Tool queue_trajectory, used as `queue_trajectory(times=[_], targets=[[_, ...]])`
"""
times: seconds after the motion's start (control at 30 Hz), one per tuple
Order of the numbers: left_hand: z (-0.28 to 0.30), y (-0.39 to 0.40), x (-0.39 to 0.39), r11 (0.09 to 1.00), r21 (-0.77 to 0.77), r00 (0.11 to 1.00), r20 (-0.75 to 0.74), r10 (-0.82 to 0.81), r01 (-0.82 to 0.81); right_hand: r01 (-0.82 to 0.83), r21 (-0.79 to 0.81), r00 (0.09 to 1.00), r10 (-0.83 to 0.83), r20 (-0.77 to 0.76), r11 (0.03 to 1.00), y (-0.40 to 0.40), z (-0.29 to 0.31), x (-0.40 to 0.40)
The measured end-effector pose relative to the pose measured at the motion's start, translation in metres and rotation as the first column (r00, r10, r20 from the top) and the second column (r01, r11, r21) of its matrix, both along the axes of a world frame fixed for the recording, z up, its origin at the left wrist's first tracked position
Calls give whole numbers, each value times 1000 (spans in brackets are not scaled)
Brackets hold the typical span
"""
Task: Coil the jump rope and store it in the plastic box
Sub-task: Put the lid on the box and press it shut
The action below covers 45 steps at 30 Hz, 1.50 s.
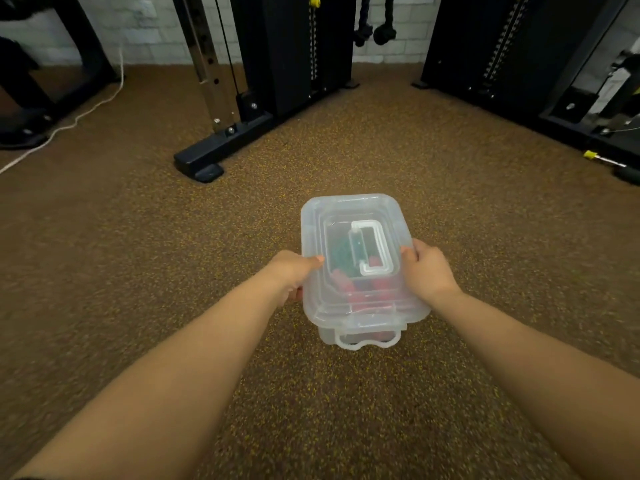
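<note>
- Translucent rectangular plastic box [360,327] with its clear lid [311,216] on top, held between both hands over the brown speckled gym floor [346,410]; can't tell if the box touches the floor.
- Left hand [292,271] grips the left long edge of the box, thumb lying on the lid, fingers curled under the rim.
- Right hand [427,270] grips the right long edge, fingers curled over the lid rim.
- Jump rope [341,252] is inside the box, seen blurred through the lid: greenish coil toward the far left part, red handle shapes [346,282] toward the near end.
- White fold-down handle [372,247] lies flat in the lid's middle recess.
- White latch [367,342] at the near end of the box; can't tell if clipped.
- Black cable-machine frames [284,64] stand well behind, against a white brick wall [145,26].
- White cord [86,110] trails on the floor far left.
</note>
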<state>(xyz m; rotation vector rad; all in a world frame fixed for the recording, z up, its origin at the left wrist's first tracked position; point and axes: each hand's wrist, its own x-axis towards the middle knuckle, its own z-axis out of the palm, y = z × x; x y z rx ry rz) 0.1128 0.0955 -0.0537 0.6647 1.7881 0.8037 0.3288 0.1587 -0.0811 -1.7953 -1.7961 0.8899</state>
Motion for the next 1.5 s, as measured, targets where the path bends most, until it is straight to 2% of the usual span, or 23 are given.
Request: queue_trajectory(times=[0.27, 0.4, 0.47, 0.57, 0.73, 0.9, 1.03, 1.1, 1.2, 1.23, 1.3, 1.37, 1.43, 1.5], targets=[[9, -57, -28, 991, -91, 995, 10, -99, 100, -87, 25, 995, 88, -38, 996, -49, -8, -19], [8, -71, -31, 989, -89, 993, 18, -115, 116, -86, 31, 995, 87, -49, 996, -64, -11, -22], [6, -74, -30, 988, -91, 991, -45, -128, 123, -75, 29, 996, 76, -55, 997, -67, -10, -23], [5, -79, -23, 985, -112, 962, -225, -153, 130, -55, 10, 996, 55, -73, 998, -69, -7, -23], [2, -84, -12, 976, -156, 838, -503, -211, 153, -38, -51, 999, 38, 2, 998, -71, -1, -21], [0, -84, -1, 981, -106, 809, -555, -193, 162, -44, -88, 987, 57, 148, 995, -68, 9, -22], [-1, -81, -1, 986, -107, 811, -562, -163, 125, -38, -88, 978, 55, 200, 995, -68, 12, -24], [-2, -80, -1, 986, -125, 808, -566, -164, 113, -20, -95, 983, 37, 182, 995, -68, 13, -24], [-3, -80, 0, 992, -89, 820, -558, -128, 95, 20, -174, 998, -9, 66, 985, -72, 13, -23], [-3, -81, -1, 992, -34, 790, -602, -118, 122, 21, -213, 1000, -17, 21, 977, -75, 15, -23], [-2, -84, -3, 950, 105, 644, -756, -117, 295, 31, -331, 994, -64, -88, 943, -82, 16, -19], [4, -90, -4, 814, 158, 499, -848, -178, 559, 31, -480, 963, -155, -221, 877, -93, 13, -13], [13, -99, 0, 628, 28, 315, -881, -352, 778, -13, -603, 935, -205, -291, 797, -101, 10, -6], [16, -111, 8, 476, -154, 149, -828, -540, 866, -81, -679, 922, -204, -329, 730, -105, 5, 0]])
